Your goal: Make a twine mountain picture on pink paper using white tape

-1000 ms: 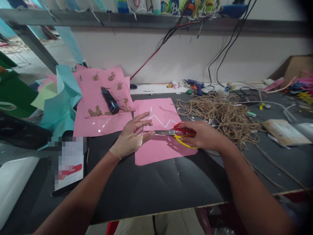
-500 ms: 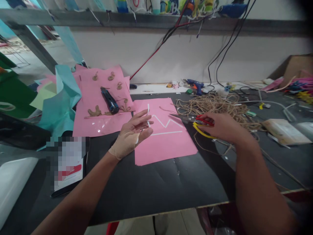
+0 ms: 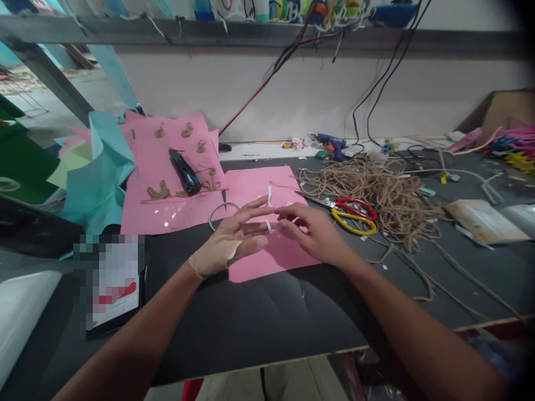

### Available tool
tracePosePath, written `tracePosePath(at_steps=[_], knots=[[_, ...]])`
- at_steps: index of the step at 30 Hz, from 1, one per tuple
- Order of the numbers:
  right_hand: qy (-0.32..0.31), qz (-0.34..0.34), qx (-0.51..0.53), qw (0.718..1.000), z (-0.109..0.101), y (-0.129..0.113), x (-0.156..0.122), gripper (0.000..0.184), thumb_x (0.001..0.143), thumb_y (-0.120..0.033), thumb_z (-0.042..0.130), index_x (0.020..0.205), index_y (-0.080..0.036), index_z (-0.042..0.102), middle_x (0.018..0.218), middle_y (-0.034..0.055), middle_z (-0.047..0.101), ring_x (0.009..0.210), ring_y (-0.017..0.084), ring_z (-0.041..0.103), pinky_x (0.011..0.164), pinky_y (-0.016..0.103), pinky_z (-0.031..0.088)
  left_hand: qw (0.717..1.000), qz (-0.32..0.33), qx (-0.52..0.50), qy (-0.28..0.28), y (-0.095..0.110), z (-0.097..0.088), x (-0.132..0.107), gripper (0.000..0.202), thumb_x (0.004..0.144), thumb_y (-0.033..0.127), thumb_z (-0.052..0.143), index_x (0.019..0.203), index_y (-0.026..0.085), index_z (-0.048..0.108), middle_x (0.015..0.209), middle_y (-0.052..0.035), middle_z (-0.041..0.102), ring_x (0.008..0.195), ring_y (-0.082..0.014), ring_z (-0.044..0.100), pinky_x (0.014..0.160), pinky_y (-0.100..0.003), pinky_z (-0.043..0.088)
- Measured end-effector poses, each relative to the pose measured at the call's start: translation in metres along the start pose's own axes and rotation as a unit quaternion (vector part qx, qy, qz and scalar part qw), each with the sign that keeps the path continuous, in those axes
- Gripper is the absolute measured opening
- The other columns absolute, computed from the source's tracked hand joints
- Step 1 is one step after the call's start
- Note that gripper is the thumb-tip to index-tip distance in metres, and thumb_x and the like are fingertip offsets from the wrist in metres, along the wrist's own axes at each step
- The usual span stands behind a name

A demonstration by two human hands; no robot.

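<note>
The scissors [image 3: 355, 215] have left the right hand [image 3: 315, 231] for the rope's [image 3: 376, 186] near-left edge; that hand now meets the left hand [image 3: 228, 239]. A white strip [image 3: 269, 194] stands at the left fingertips above the pink paper [image 3: 276, 259], pointing towards the bench's [image 3: 259, 317] back edge, partly hidden by spread left fingers. Right fingers curl; neither grip is clear.

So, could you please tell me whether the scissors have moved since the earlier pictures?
Yes, to the right: judged against the nearer pink paper, the scissors have gone from over it to mostly beyond its right edge, beside the twine.
</note>
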State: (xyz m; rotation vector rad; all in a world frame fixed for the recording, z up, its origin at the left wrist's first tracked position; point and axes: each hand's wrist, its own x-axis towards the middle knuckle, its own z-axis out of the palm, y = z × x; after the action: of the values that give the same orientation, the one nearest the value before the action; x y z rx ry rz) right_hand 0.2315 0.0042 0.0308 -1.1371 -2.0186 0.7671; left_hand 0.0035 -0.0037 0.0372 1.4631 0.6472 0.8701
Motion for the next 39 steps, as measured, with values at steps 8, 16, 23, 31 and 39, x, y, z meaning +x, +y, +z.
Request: tracePosePath(at_steps=[8, 16, 23, 31, 39], knots=[[-0.047, -0.026, 0.003, 0.999, -0.001, 0.004, 0.001, 0.016, 0.093, -0.032, 0.061, 0.098, -0.019, 0.070, 0.086, 0.0028, 0.064, 0.073, 0.013, 0.056, 0.068, 0.027, 0.044, 0.999, -0.007, 0.009, -0.046, 0.000, 0.005, 0.002, 0.047, 0.083, 0.036, 0.073, 0.129, 0.035, 0.064, 0.161, -0.0020, 0.029, 0.131, -0.0329, 0.053, 0.110, -0.051, 0.047], [-0.043, -0.028, 0.002, 0.999, 0.002, 0.000, 0.000, 0.010, 0.089, -0.026, 0.063, 0.083, -0.019, 0.063, 0.078, 0.0007, 0.059, 0.067, 0.011, 0.052, 0.063, 0.026, 0.041, 0.998, -0.007, 0.043, -0.042, -0.002, 0.004, 0.001, 0.046, 0.083, 0.033, 0.074, 0.128, 0.034, 0.065, 0.160, -0.0037, 0.032, 0.133, -0.0327, 0.051, 0.110, -0.050, 0.048], [0.050, 0.117, 0.124, 0.984, -0.030, -0.002, -0.009, 0.023, 0.084, -0.041, 0.070, 0.087, -0.018, 0.068, 0.079, 0.0031, 0.064, 0.067, 0.013, 0.054, 0.060, 0.026, 0.044, 0.996, 0.015, 0.059, 0.072, -0.008, -0.003, 0.005, 0.038, 0.081, 0.035, 0.076, 0.117, 0.025, 0.069, 0.150, -0.0100, 0.046, 0.116, -0.0286, 0.065, 0.103, -0.048, 0.054], [0.033, 0.275, 0.152, 0.949, -0.004, -0.001, -0.052, 0.027, 0.081, -0.046, 0.070, 0.083, -0.019, 0.073, 0.067, 0.0034, 0.066, 0.056, 0.014, 0.054, 0.048, 0.026, 0.038, 0.982, 0.024, 0.050, 0.182, -0.014, -0.008, 0.010, 0.034, 0.086, 0.039, 0.071, 0.115, 0.021, 0.068, 0.151, -0.0116, 0.045, 0.111, -0.0267, 0.068, 0.100, -0.043, 0.055], [0.095, 0.265, 0.010, 0.960, 0.010, 0.000, -0.055, 0.021, 0.082, -0.038, 0.066, 0.080, -0.020, 0.074, 0.077, 0.0062, 0.074, 0.068, 0.021, 0.066, 0.066, 0.034, 0.049, 0.978, 0.031, 0.069, 0.194, -0.018, -0.008, 0.009, 0.036, 0.085, 0.043, 0.071, 0.114, 0.022, 0.068, 0.150, -0.0110, 0.046, 0.122, -0.0293, 0.061, 0.099, -0.041, 0.053]])
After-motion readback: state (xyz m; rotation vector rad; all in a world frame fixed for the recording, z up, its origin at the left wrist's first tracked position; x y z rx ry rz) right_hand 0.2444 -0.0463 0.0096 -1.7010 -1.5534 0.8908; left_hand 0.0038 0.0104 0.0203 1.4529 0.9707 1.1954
